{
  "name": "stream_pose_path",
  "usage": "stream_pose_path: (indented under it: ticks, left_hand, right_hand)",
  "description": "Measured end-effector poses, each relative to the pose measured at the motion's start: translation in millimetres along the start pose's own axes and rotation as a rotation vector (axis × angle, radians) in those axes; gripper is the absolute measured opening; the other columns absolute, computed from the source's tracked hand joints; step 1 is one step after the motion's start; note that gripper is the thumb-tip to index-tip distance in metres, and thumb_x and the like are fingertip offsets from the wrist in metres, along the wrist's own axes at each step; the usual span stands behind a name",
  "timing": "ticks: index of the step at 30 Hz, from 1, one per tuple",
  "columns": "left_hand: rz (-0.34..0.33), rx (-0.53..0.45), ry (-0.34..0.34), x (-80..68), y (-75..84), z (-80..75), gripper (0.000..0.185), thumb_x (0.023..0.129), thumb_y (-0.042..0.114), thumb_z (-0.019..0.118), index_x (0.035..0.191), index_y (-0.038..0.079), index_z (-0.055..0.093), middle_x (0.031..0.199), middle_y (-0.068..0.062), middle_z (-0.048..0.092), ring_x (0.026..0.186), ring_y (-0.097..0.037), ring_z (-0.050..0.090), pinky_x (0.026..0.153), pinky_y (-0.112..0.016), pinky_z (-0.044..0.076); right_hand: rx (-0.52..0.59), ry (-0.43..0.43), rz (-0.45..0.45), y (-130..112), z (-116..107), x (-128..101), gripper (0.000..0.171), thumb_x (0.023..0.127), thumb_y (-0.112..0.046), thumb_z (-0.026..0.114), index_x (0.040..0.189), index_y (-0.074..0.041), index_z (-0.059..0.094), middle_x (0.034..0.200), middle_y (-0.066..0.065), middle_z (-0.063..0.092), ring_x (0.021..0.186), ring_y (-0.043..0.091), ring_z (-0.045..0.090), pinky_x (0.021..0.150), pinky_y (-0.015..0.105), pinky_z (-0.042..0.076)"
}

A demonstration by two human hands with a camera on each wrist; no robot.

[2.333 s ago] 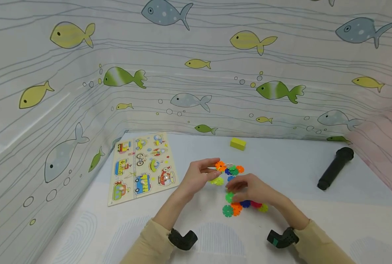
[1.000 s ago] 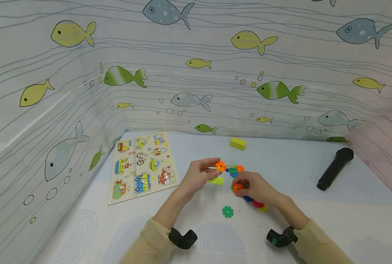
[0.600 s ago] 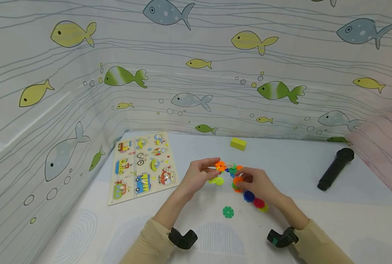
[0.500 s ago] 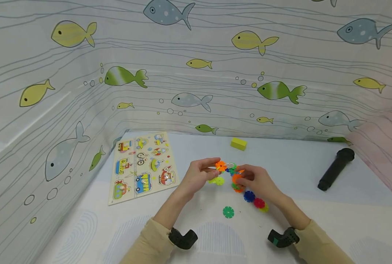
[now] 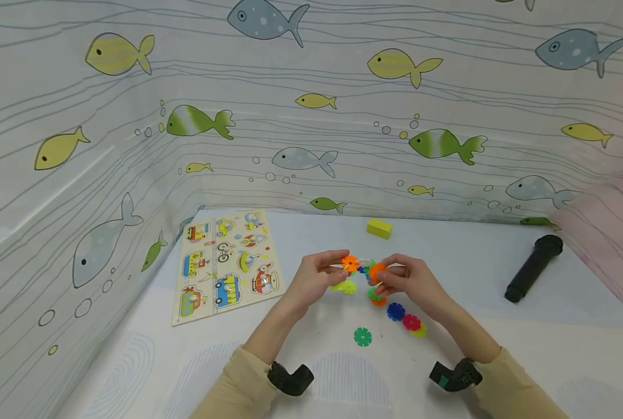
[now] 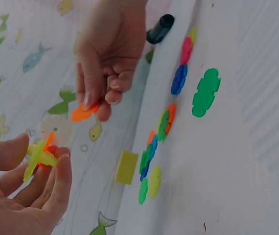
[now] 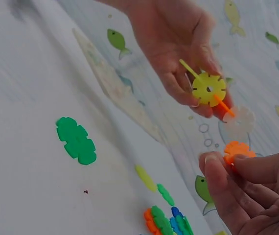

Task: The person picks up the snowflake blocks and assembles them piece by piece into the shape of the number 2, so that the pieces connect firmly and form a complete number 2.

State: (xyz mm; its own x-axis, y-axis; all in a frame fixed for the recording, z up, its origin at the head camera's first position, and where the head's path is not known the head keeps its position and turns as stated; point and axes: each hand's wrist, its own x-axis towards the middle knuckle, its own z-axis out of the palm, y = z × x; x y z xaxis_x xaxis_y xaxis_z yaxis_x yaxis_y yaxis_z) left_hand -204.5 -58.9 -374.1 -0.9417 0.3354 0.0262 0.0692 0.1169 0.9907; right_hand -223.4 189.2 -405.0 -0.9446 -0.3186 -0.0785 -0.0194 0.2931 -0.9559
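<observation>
My left hand (image 5: pixel 336 270) pinches a small cluster of joined snowflake discs (image 5: pixel 350 263), a yellow-green one (image 7: pixel 208 89) crossed with an orange one. My right hand (image 5: pixel 383 276) pinches a single orange disc (image 5: pixel 377 271) just right of that cluster, a small gap apart in the left wrist view, where the orange disc (image 6: pixel 83 112) hangs above the table. Loose discs lie below the hands: green (image 5: pixel 363 336), blue (image 5: pixel 395 311), red (image 5: pixel 411 321), and a green-orange pair (image 5: pixel 377 297).
A wooden vehicle puzzle board (image 5: pixel 225 265) lies at the left. A yellow block (image 5: pixel 378 228) sits near the back wall, and a black cylinder (image 5: pixel 533 267) lies at the right. Fish-print curtains wall in the table on three sides.
My right hand took an orange disc from the loose pile and lifted it up and back toward the cluster in my left hand. The left hand stayed put.
</observation>
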Motion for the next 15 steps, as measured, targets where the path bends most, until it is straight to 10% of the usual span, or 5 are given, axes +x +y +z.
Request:
stream_pose_path:
  ticks: [15]
  left_hand:
    - [-0.013,0.005,0.014,0.8,-0.9,0.2,0.042,0.096,0.006,0.062,0.138,0.009,0.060,0.131,-0.011,0.065,0.108,-0.021,0.066,0.092,-0.030,0.053]
  right_hand:
    - [-0.006,0.098,-0.065,-3.1,0.2,-1.3,0.039,0.099,-0.028,0.063,0.131,-0.006,0.059,0.087,0.008,0.069,0.076,0.022,0.066,0.078,0.030,0.060]
